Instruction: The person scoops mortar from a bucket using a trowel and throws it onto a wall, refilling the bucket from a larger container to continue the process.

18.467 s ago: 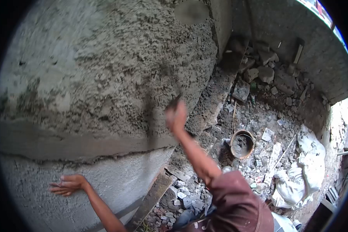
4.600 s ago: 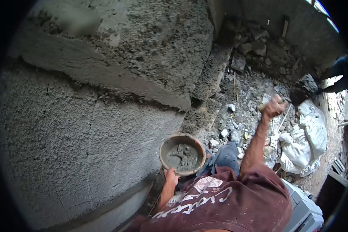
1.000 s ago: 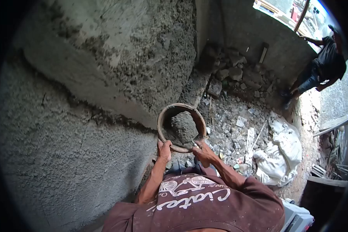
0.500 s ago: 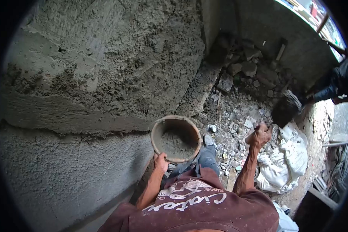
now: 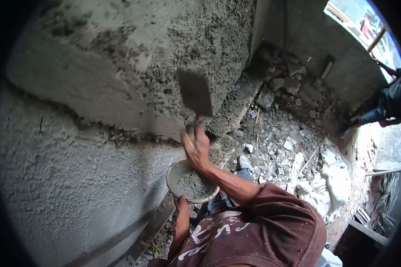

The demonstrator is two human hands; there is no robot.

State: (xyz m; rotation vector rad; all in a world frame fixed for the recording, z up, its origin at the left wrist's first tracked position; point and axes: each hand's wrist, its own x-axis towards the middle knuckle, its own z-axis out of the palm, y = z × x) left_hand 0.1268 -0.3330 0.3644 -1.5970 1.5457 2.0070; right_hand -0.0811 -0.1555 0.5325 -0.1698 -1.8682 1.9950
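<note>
My left hand (image 5: 183, 205) grips the near rim of a round bucket (image 5: 171, 188) with wet grey mortar (image 5: 194, 184) inside. Above the bucket, my right hand (image 5: 196, 144) is closed round the handle of a trowel (image 5: 196, 93). The trowel's flat blade points up and away from me, in front of the rough plastered wall (image 5: 142, 58). My right forearm passes over the bucket's far right side and hides part of it. Whether the blade touches the wall cannot be made out.
Rubble and broken stones (image 5: 292, 84) lie along the far corner. White sacks (image 5: 334, 178) rest on the gravelly ground at the right. Another person (image 5: 378, 107) is at the right edge, near a low ledge. A ridge of plaster runs across the left wall.
My right hand has swung from the right side over to the wall, bringing the trowel with it. The bucket and my left hand sit slightly lower in view. The other person's posture has shifted.
</note>
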